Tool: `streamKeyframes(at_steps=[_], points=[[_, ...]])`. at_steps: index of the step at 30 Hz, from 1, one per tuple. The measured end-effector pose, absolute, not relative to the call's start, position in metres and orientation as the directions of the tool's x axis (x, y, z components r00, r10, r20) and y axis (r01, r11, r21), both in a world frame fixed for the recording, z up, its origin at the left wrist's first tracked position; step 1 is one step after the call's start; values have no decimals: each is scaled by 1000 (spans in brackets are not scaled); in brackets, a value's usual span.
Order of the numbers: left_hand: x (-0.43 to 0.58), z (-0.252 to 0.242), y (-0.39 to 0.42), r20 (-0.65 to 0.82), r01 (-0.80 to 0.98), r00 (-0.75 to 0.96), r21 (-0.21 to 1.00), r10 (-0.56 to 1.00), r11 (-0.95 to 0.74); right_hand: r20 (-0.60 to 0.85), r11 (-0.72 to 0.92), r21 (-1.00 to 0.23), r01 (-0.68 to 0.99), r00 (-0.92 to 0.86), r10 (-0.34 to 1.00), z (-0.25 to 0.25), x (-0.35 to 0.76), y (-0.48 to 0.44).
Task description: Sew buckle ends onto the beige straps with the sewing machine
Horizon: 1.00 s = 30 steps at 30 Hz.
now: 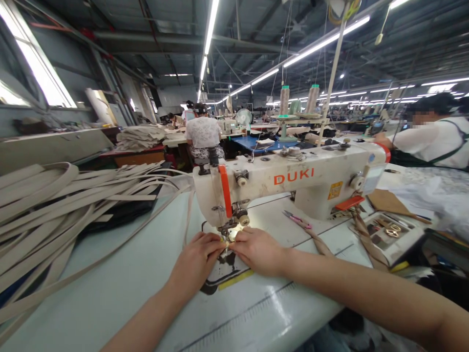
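Cream fabric [226, 244], perhaps, between both hands [198, 256] [258, 252]

The left hand [195, 260] and right hand [259, 250] are bare, like the forearms [330, 273], with slim, rounded fingers [211, 238].

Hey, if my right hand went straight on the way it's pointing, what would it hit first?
Most likely your right hand would meet your left hand, close across from it. Depth is unclear there, so the presser foot might come first.
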<state>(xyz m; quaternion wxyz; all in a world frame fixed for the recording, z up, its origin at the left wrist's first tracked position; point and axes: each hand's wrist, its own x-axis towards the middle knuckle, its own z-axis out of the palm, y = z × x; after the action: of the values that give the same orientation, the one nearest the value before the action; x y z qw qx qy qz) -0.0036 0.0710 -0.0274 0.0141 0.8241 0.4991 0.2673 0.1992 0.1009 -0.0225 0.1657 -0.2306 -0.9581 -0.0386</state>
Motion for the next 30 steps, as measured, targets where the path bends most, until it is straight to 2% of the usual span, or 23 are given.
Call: streamKeyframes(at_steps=[20, 30], points=[[-5, -32, 72, 430, 818, 366, 275, 825, -506, 360, 901, -4, 434, -840, 406, -26, 200, 102], [-7, -32, 74, 463, 820, 389, 220, 797, -528, 380, 894, 36, 447, -833, 401, -30, 199, 103]])
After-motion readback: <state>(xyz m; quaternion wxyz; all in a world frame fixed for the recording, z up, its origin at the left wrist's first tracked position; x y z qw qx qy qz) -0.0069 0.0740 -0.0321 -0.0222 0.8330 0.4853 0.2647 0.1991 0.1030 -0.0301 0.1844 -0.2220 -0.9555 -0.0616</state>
